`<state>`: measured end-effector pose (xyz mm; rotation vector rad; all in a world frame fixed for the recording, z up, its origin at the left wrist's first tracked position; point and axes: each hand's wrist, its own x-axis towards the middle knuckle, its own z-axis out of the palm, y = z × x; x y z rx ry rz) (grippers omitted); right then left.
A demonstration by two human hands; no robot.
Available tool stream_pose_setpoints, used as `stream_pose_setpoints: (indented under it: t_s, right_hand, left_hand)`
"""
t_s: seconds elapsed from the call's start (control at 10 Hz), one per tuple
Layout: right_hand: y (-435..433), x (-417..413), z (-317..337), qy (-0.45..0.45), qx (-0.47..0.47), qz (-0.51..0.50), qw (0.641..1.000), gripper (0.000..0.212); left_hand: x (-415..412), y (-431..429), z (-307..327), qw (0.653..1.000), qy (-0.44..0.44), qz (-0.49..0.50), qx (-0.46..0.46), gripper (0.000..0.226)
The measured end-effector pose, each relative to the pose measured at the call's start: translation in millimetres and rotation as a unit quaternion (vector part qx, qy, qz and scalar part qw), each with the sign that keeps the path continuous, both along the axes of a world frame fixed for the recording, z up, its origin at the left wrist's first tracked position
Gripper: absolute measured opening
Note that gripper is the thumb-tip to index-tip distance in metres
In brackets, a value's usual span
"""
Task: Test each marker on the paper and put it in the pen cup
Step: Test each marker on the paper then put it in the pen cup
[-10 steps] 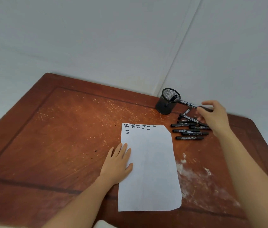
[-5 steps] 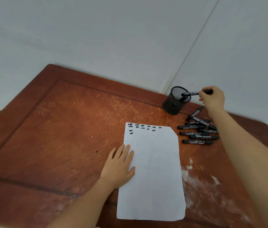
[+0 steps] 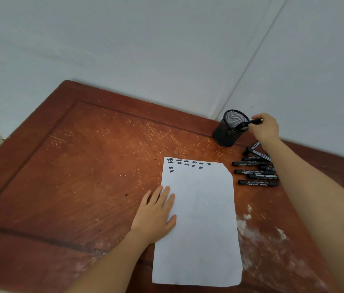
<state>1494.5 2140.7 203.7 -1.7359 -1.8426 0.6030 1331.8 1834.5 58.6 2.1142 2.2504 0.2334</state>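
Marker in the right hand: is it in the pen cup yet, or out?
Partly in: the marker dips its front end past the rim of the pen cup, while the right hand grips its back end outside.

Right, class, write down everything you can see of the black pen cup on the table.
The pen cup is a black cylinder of what looks like wire mesh, with a solid rim round its open mouth. It stands upright on the wooden table, at the far right near the wall corner, beyond the top right corner of the paper and apart from it. The right hand holds a black marker whose far end crosses the rim into the mouth.
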Motion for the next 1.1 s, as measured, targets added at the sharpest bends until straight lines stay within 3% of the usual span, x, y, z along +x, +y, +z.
stream_pose_setpoints:
  t_s: [0.3,0.5,0.7,1.0,1.1]
  right_hand:
    - [-6,10,1,0.029,-0.04,-0.001,0.999,0.042]
    - [-23,46,-19,0.067,-0.038,-0.084,0.994,0.038]
    - [-65,97,-46,-0.037,-0.058,-0.101,0.992,0.031]
    - [-96,109,-74,-0.208,-0.099,0.08,0.97,0.031]
    - [-97,103,-78,-0.233,-0.09,0.093,0.964,0.037]
  left_hand:
    - [-1,-1,1,1.0,-0.005,-0.003,-0.014,0.055]
    - [-1,-1,1,1.0,-0.006,-0.001,-0.013,0.055]
    - [-1,0,1,1.0,-0.001,-0.001,-0.006,0.055]
    - [0,0,2,1.0,0.002,0.004,0.011,0.054]
    - [0,-1,2,1.0,0.001,0.009,0.013,0.054]
